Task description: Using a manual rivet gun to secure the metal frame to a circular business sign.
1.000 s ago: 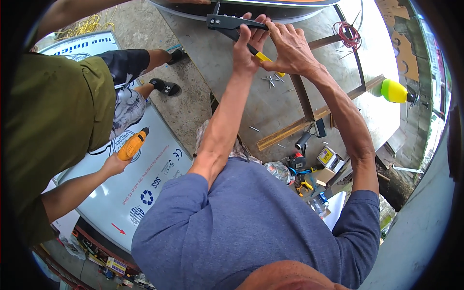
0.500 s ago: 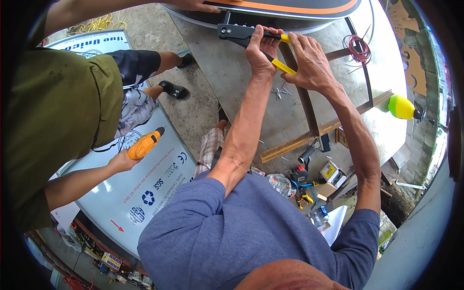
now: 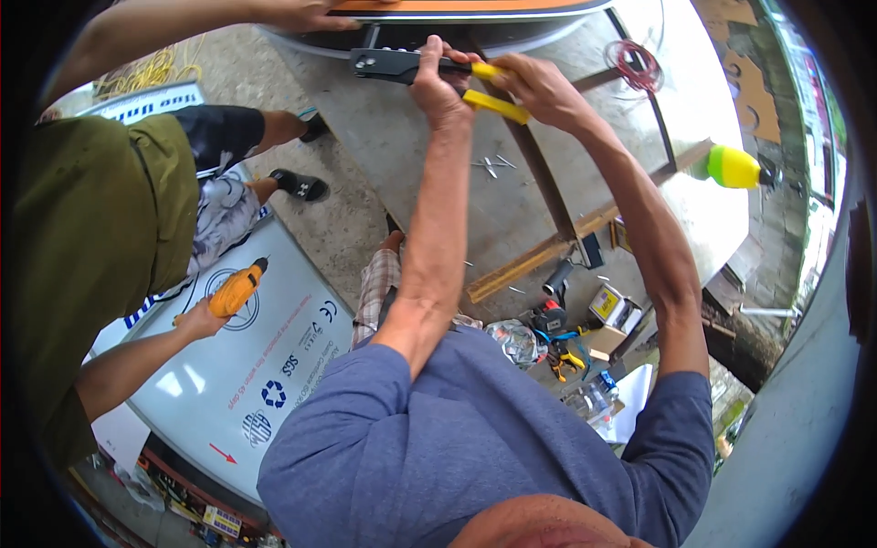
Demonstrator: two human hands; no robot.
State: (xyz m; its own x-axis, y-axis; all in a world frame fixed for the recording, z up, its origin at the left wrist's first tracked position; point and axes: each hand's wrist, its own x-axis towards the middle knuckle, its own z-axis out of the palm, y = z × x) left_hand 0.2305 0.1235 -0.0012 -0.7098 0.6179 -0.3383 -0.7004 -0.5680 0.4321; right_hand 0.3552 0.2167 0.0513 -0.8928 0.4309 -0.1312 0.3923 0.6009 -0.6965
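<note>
A hand riveter [image 3: 393, 65] with a black body and yellow handles lies across my grip at the top of the view. My left hand [image 3: 440, 87] is closed around its black body, thumb on top. With the fingers of my right hand [image 3: 541, 89] I grip the end of the upper yellow handle, while the lower handle sticks out free, apart from the upper one. The riveter's head sits by a short metal bar [image 3: 373, 36] under a rounded panel [image 3: 457, 9] with an orange stripe. Several loose rivets [image 3: 491, 166] lie on the metal table [image 3: 420, 169] beyond my left forearm.
At left, a co-worker in an olive shirt holds an orange drill [image 3: 235, 292] over a film-covered panel [image 3: 210, 384]; their other hand [image 3: 320, 15] touches the striped panel. A rusty steel frame [image 3: 525, 265], red wire coil [image 3: 637, 67], yellow-green bottle [image 3: 734, 167] and tools [image 3: 568, 354] are at right.
The view has shifted, so the scene sits further left. My right hand has come off the lower handle and now grips only the upper one. The co-worker's drill has turned slightly upward.
</note>
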